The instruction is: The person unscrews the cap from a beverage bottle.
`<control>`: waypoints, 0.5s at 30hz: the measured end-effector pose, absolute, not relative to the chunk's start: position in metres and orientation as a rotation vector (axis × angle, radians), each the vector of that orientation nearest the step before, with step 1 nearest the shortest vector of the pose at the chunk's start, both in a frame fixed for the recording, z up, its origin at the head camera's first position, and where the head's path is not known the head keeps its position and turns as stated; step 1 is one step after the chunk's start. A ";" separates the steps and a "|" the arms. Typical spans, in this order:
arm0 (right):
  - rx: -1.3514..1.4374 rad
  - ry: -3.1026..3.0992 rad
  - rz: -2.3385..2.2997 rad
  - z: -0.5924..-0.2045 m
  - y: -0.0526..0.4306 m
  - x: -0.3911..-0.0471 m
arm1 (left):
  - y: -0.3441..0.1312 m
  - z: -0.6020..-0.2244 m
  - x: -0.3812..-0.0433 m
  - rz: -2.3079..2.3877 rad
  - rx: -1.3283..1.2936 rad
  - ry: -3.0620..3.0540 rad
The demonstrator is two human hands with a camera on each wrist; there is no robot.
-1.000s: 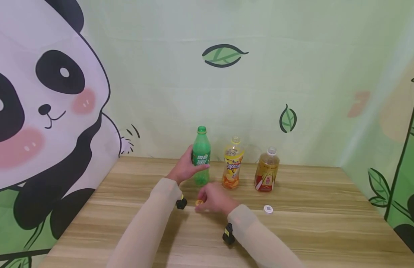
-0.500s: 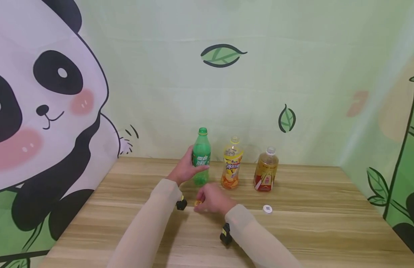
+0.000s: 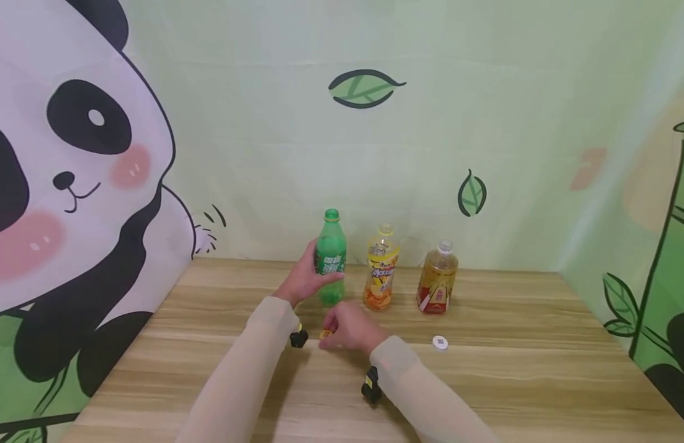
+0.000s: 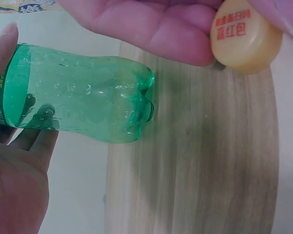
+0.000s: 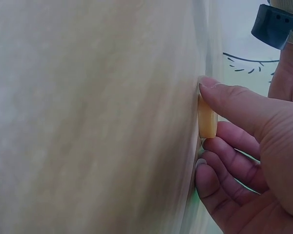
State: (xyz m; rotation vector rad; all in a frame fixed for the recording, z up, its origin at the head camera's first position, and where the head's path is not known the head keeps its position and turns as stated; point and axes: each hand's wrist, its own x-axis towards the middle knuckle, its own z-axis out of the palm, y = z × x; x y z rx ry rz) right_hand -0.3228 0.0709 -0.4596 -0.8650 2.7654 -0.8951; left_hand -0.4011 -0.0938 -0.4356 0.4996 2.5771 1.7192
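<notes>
My left hand [image 3: 305, 280] grips the green soda bottle [image 3: 332, 246] round its label, thumb across the front. The bottle is upright, its bare green neck ringed in yellow at the base. In the left wrist view, the see-through lower part of the bottle [image 4: 88, 95] shows droplets inside. Just in front of it, my right hand [image 3: 353, 329] pinches a yellow-orange bottle cap [image 3: 325, 334] low over the table. Red print on the cap's top [image 4: 234, 29] faces the left wrist camera. Seen from the right wrist, the cap [image 5: 207, 119] stands between thumb and fingers, right at the tabletop.
To the right stand an iced tea bottle [image 3: 380, 277] with a yellow-orange label and a squarer amber bottle [image 3: 438, 283], both with uncovered necks. A white cap [image 3: 439, 343] lies before the amber one. Behind the wooden table [image 3: 513, 369] hangs a panda-print cloth [image 3: 275, 154].
The head view has shifted slightly, so everything sits a little further left in it. Both hands keep their hold on the bottle and the cap, nearly still.
</notes>
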 end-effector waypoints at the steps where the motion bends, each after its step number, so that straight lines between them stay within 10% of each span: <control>1: -0.864 2.767 -0.894 -0.460 0.071 -0.323 | -0.094 -0.436 -0.401 1.722 0.498 2.578; 15: -0.824 2.785 -0.955 -0.445 0.071 -0.321 | -0.104 -0.439 -0.394 1.689 0.454 2.625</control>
